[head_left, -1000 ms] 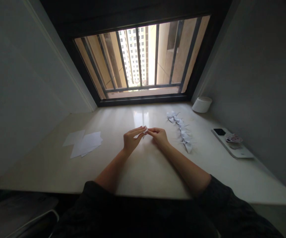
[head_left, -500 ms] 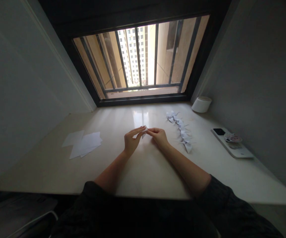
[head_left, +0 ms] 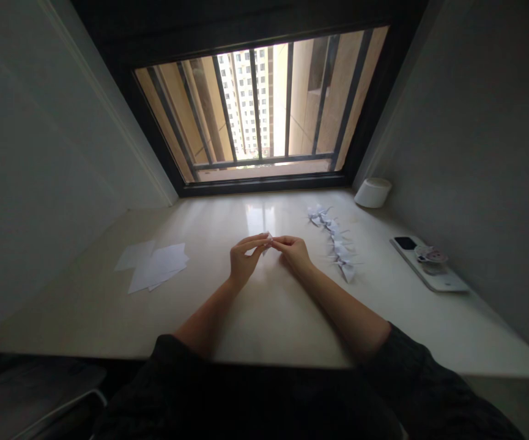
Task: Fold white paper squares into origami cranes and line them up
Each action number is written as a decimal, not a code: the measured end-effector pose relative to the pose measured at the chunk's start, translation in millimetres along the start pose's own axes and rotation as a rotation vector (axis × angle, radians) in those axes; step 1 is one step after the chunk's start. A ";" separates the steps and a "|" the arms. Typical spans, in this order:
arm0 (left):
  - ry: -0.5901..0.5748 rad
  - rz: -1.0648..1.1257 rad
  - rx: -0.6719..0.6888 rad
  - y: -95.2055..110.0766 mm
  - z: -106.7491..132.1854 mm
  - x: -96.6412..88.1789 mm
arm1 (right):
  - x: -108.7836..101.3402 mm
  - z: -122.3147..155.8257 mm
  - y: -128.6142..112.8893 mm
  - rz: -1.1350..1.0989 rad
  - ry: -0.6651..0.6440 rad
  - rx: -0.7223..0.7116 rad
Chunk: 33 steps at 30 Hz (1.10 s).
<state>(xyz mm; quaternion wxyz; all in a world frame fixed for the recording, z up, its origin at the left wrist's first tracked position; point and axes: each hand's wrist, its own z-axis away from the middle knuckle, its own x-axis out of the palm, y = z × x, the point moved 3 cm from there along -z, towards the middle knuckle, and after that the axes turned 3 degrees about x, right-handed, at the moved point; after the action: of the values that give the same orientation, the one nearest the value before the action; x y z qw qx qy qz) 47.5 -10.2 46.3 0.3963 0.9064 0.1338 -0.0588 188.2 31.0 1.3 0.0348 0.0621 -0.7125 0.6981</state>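
Observation:
Between my fingertips, over the middle of the pale counter, is a small folded white paper (head_left: 266,249); most of it is covered by fingers. My left hand (head_left: 246,253) is closed on its left side, thumb below and fingers above. From the right, my right hand (head_left: 294,249) pinches the paper between thumb and index finger. To the right of my hands stands a row of several folded paper cranes (head_left: 335,238), wings and points sticking out. Flat white paper sheets (head_left: 158,266) lie overlapping on the left.
The pale counter (head_left: 264,324) runs up to a barred window (head_left: 259,177) with a dark frame. A white cylindrical object (head_left: 373,193) stands at the back right corner. Nearer, by the right wall, lies a white phone-like device (head_left: 443,281) with a round item on it.
Both hands stay nearly in place, still holding the folded paper. Its visible part below the fingers looks slightly smaller; nothing else has visibly moved.

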 end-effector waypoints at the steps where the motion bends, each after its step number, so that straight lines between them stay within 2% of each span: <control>1: -0.004 -0.004 0.009 -0.3 -0.2 -0.4 | 0.1 0.0 -0.7 -0.007 -0.001 0.001; 7: -0.056 -0.065 0.091 -0.6 -3.3 -3.1 | 1.2 -0.5 -3.8 -0.021 -0.016 0.004; 14: -0.114 -0.161 0.125 4.8 -5.6 -7.2 | -1.8 -1.7 -4.9 -0.069 0.049 -0.027; 18: -0.099 -0.105 -0.028 -7.1 -6.1 -9.2 | -1.7 -2.8 -4.6 -0.082 0.044 -0.040; 24: -0.168 0.255 -0.368 -36.4 -2.4 1.6 | -1.3 -4.3 -2.7 -0.059 0.020 -0.054; 27: -0.162 0.365 -0.457 -38.1 -1.2 3.8 | -1.7 -5.2 -3.4 -0.065 0.005 -0.076; 33: -0.095 0.370 -0.570 -39.1 0.5 -0.2 | 0.1 -3.6 -5.4 0.054 -0.012 -0.115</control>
<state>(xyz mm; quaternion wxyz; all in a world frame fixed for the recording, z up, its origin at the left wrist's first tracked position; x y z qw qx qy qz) 36.0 14.8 18.5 0.6436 0.7642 -0.0403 0.0114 188.7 34.4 6.8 0.0150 0.0448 -0.7532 0.6561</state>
